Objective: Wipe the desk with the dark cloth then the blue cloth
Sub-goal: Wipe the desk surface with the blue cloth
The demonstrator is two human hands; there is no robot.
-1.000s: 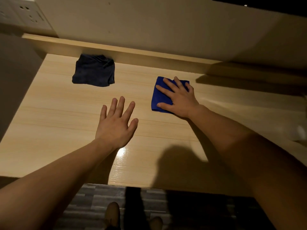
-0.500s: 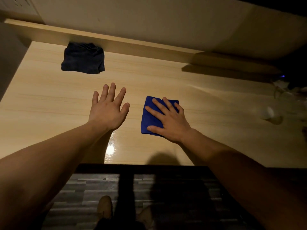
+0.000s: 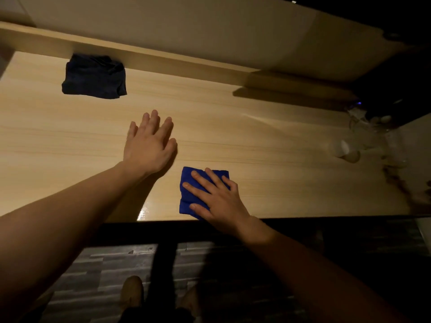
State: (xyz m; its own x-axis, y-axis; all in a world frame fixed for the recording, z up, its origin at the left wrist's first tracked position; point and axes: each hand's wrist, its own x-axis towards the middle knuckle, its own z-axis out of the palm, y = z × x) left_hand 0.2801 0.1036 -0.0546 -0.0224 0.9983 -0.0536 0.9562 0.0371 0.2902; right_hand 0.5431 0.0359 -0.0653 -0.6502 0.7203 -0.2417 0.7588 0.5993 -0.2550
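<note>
My right hand lies flat on the folded blue cloth, pressing it against the light wooden desk close to the front edge. Fingers cover the cloth's right half. My left hand rests palm down on the bare desk, fingers spread, just up and left of the blue cloth and holding nothing. The dark cloth sits crumpled at the back left of the desk, near the raised back ledge, apart from both hands.
A raised wooden ledge and wall run along the back. Clear glass items and a dark device stand at the right end. Below the front edge are dark floor planks and my shoes.
My right hand has dragged the blue cloth from mid-desk toward the front edge. My left hand stayed flat on the desk. The dark cloth has not moved.
</note>
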